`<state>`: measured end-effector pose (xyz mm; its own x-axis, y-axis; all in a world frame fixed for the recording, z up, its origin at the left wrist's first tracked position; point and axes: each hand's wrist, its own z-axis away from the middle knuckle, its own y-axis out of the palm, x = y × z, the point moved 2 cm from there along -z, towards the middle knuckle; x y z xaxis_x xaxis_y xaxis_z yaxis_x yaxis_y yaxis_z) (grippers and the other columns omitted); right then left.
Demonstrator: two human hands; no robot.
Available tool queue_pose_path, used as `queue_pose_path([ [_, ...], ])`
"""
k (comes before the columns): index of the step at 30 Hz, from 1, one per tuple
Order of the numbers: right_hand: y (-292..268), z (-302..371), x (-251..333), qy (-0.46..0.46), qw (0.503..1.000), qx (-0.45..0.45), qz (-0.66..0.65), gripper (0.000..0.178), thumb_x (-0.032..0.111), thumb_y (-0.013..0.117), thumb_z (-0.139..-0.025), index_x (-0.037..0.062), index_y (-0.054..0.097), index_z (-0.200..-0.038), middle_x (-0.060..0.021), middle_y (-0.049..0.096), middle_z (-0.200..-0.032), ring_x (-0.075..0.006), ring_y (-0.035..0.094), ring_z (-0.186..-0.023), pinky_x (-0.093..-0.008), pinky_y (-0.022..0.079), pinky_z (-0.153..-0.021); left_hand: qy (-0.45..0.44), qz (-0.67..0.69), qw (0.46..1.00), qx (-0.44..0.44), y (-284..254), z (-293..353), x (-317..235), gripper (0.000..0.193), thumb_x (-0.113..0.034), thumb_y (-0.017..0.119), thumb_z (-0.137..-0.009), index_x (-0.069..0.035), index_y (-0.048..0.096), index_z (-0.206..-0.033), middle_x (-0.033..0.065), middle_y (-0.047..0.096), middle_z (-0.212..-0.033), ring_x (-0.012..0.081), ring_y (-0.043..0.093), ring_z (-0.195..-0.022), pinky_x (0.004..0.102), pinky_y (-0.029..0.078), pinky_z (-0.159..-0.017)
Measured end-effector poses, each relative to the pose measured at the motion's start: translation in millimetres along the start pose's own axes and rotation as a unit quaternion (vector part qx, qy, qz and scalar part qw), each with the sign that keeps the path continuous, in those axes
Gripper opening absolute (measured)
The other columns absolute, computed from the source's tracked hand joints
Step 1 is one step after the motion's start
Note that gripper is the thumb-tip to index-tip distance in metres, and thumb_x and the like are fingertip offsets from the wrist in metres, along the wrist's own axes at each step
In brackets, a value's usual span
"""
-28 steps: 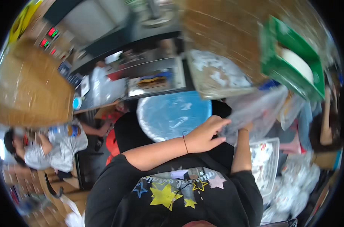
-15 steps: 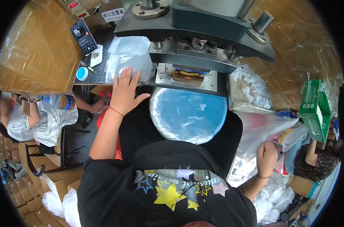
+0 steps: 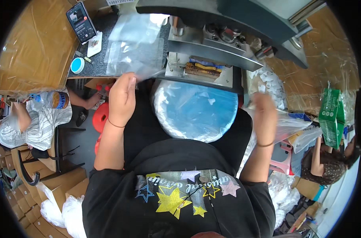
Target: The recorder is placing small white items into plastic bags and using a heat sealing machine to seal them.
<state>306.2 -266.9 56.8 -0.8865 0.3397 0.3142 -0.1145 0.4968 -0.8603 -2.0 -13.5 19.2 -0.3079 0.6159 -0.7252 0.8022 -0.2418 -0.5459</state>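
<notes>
My left hand is closed at the front edge of the dark worktop, thumb and fingers pinching the corner of a clear plastic bag. More translucent bags lie stacked behind it. To the right of the bags stands a metal press with a worn brown block on its lower plate. My right hand is smeared by motion beside the box of white plastic spouts; its fingers cannot be made out. A round blue plastic-covered container sits between my legs, below the press.
Left of the bags, a phone leans upright near a small tub with blue contents. Large wrapped cartons flank the worktop. One person sits at the left, another at the right near a green box.
My left hand has gone from lying flat on the bags to pinching one, drawing it toward me. My right hand has swung forward to the spout box. The view has shifted slightly.
</notes>
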Motion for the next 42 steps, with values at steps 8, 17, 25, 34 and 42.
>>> queue_pose_path([
  [8, 19.3, -40.5, -94.0, -0.018, 0.996, 0.084, 0.038, 0.023, 0.006, 0.066, -0.084, 0.0023, 0.063, -0.107, -0.0181, 0.065, -0.101, -0.0391, 0.062, -0.090, -0.0414, 0.050, -0.079, -0.140, 0.382, 0.897, 0.173, 57.7, 29.0, -38.2, 0.015, -0.013, 0.065, -0.097, 0.001, 0.068, -0.096, 0.0044, 0.069, -0.088, 0.0091, 0.064, -0.082, 0.0257, 0.051, -0.077],
  [17, -14.4, -22.8, -6.2, 0.006, 0.985, -0.039, -0.169, 0.014, 0.014, 0.062, -0.095, 0.0005, 0.062, -0.101, -0.0069, 0.061, -0.089, -0.0170, 0.053, -0.073, -0.0298, 0.045, -0.069, -0.143, 0.337, 0.875, 0.317, 92.7, 42.5, -74.6, 0.016, -0.014, 0.067, -0.095, 0.002, 0.070, -0.095, 0.0048, 0.070, -0.083, 0.0074, 0.063, -0.079, 0.0240, 0.050, -0.073],
  [25, 2.0, -29.0, 62.6, -0.095, 0.943, 0.092, -0.306, 0.012, 0.008, 0.061, -0.094, 0.0009, 0.066, -0.101, -0.0088, 0.066, -0.090, -0.0206, 0.062, -0.084, -0.0305, 0.048, -0.077, -0.213, 0.442, 0.788, 0.373, 104.7, 53.0, -82.5, 0.026, -0.022, 0.061, -0.100, 0.003, 0.069, -0.101, 0.0087, 0.072, -0.093, 0.0137, 0.067, -0.085, 0.0276, 0.053, -0.078],
  [34, -10.2, -44.2, 26.2, -0.025, 0.990, 0.124, -0.063, 0.030, 0.022, 0.051, -0.101, 0.0033, 0.062, -0.121, -0.0194, 0.065, -0.117, -0.0391, 0.063, -0.107, -0.0430, 0.050, -0.089, -0.331, 0.523, 0.645, 0.448, 105.7, 60.2, -80.4, 0.025, -0.016, 0.059, -0.099, -0.001, 0.063, -0.118, 0.0145, 0.070, -0.112, 0.0220, 0.071, -0.096, 0.0324, 0.057, -0.082],
  [42, 29.4, -39.2, -79.2, 0.083, 0.986, 0.082, 0.120, 0.019, 0.016, 0.063, -0.090, 0.0070, 0.063, -0.107, -0.0175, 0.059, -0.104, -0.0413, 0.060, -0.094, -0.0460, 0.050, -0.079, -0.331, 0.552, 0.672, 0.366, 114.3, 1.2, -35.2, 0.027, -0.006, 0.063, -0.092, 0.002, 0.063, -0.117, 0.0129, 0.070, -0.108, 0.0215, 0.071, -0.093, 0.0319, 0.058, -0.081],
])
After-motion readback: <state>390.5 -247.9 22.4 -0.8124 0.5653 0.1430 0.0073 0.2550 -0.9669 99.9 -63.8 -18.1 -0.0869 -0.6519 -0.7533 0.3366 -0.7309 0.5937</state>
